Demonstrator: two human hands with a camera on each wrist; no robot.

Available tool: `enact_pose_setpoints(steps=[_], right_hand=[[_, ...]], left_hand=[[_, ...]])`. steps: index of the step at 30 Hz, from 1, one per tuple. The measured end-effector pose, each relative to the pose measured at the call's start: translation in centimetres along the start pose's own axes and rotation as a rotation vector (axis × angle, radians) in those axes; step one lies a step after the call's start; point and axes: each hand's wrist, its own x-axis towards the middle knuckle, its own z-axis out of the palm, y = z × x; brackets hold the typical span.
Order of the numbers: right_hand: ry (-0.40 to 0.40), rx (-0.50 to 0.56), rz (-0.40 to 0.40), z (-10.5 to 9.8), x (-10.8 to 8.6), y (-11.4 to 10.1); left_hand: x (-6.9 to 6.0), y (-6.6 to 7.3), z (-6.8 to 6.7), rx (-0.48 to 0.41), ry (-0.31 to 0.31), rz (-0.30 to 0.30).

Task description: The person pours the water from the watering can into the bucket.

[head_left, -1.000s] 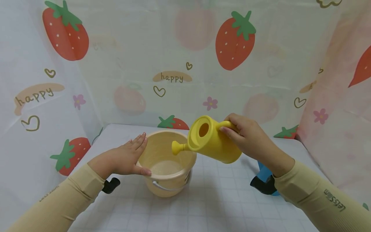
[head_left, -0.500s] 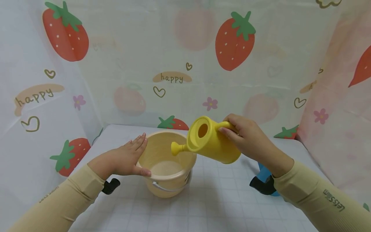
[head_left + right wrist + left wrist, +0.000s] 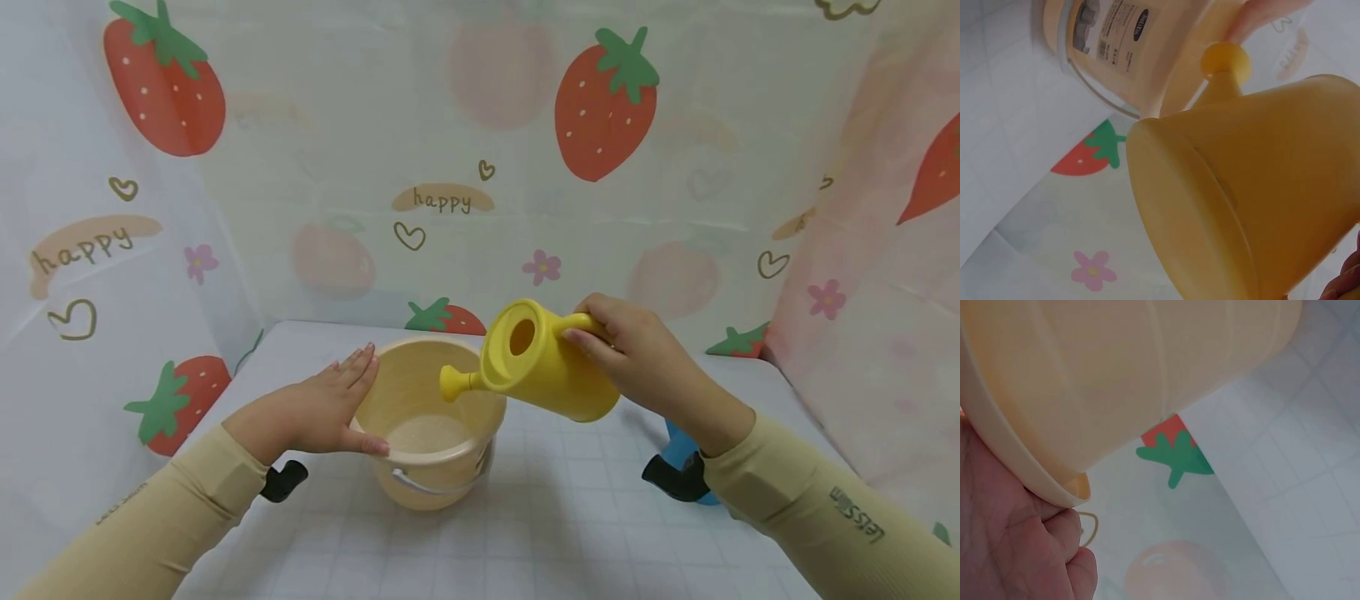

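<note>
A cream bucket [image 3: 442, 457] with a white handle stands upright on the table. My left hand [image 3: 315, 414] rests on its left rim, fingers extended along the edge and thumb over the near side; in the left wrist view the palm lies against the rim [image 3: 1016, 450]. With my right hand [image 3: 648, 358] I grip the handle of a yellow watering can [image 3: 566, 379]. The can is tilted left, its spout head [image 3: 452, 383] over the bucket's opening. No stream shows from the spout. In the right wrist view the can [image 3: 1260, 169] hides most of the hand.
Behind my right wrist, a blue object [image 3: 681, 446] is partly hidden on the table. Black mounts [image 3: 678, 481] sit at both wrists. A white gridded cloth [image 3: 570, 517] covers the table. Strawberry-printed sheets [image 3: 480, 108] close off the back and both sides.
The watering can has drifted very slightly left, still tilted over the bucket. The whole view has shifted a little. My left hand stays on the rim.
</note>
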Motion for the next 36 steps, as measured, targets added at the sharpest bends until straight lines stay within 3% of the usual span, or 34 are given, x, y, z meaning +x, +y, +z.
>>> enact_pose_setpoints(steps=[36], right_hand=[[-0.005,-0.013,-0.019,-0.64,0.18,-0.38]], left_hand=[[-0.21,0.12,-0.11,0.004,-0.003,0.001]])
